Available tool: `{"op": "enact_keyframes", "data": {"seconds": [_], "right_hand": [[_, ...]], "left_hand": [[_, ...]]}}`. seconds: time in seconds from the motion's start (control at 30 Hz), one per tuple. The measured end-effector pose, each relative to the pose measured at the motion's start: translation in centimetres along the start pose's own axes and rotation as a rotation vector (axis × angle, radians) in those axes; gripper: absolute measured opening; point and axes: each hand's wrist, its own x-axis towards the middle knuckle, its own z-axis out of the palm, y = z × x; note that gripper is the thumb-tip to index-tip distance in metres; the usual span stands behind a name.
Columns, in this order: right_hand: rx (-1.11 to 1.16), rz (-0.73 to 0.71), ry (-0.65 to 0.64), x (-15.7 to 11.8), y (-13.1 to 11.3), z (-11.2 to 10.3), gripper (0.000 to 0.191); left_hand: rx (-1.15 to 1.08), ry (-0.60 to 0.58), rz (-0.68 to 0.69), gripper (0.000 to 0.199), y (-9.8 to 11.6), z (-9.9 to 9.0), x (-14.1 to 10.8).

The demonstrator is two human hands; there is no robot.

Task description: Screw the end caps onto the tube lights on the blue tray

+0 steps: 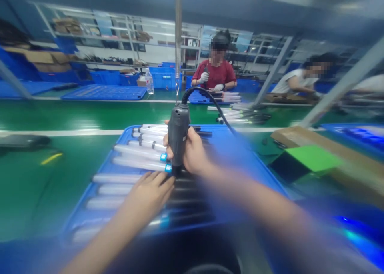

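My right hand (194, 152) is wrapped around a dark grey electric screwdriver (177, 130), held upright with its tip pointing down. It hangs from a coiled spring (178, 62). The tip meets the black handle end of a light stick, though the exact contact is hidden. My left hand (151, 191) lies over a light stick (115, 179) just left of the tip, its fingers closed down on it. Several more white light sticks (139, 151) with black handles lie side by side across a blue tray (231, 158). Some carry a blue band.
A green box (312, 160) and a long cardboard piece (288, 136) lie to the right of the tray. A co-worker in a red shirt (214, 72) handles sticks across the green bench (60, 114). A plastic bottle (149, 82) stands at the back. Slanted metal posts frame both sides.
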Motion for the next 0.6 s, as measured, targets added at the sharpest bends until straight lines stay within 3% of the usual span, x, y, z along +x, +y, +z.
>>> {"op": "enact_keyframes", "data": {"seconds": [0.17,0.43,0.6], "right_hand": [[-0.015,-0.032,-0.018,-0.2,0.1,0.3,0.073],[-0.186,-0.206,0.153,-0.5,-0.6,1.6,0.038],[-0.197,-0.268,0.208,-0.2,-1.5,1.4,0.037]], "left_hand": [[0.008,-0.029,-0.003,0.021,0.1,-0.1,0.3],[-0.014,-0.061,0.03,0.027,0.0,-1.0,1.0],[-0.033,-0.036,0.042,0.032,0.0,-1.2,1.0]]}}
